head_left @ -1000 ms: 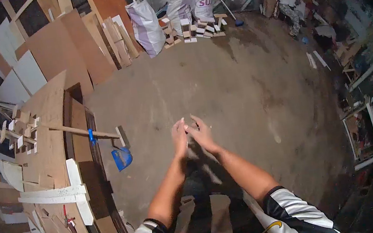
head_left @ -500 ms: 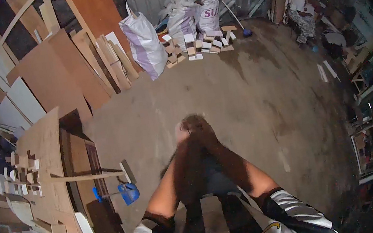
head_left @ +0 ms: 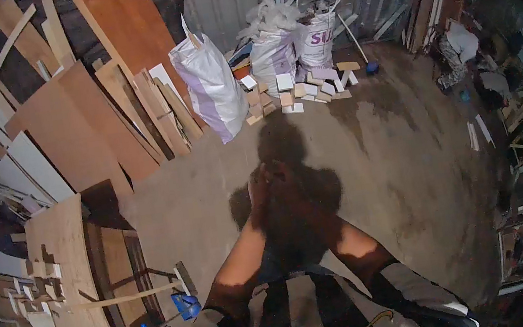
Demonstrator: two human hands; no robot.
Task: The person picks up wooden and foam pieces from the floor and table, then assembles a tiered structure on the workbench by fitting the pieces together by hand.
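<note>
Both arms reach forward over the concrete floor (head_left: 382,166). My left hand (head_left: 259,184) and my right hand (head_left: 282,177) are close together near the middle of the view, in dark shadow. Their fingers are too dim to tell how they are bent, and no object shows between them. The shadow of my head and shoulders falls on the floor around the hands. Past them stand a white and purple sack (head_left: 208,91) and a pile of small wood blocks (head_left: 305,90).
A wooden table (head_left: 61,238) with blocks is at left, beside a broom (head_left: 184,278) and blue dustpan (head_left: 186,304). Boards (head_left: 62,124) lean behind. Two more sacks (head_left: 273,55) stand at the back. A person (head_left: 456,49) crouches at far right.
The view has shifted, so the sacks and blocks appear lower and nearer. My hands have passed into shadow and stay close together.
</note>
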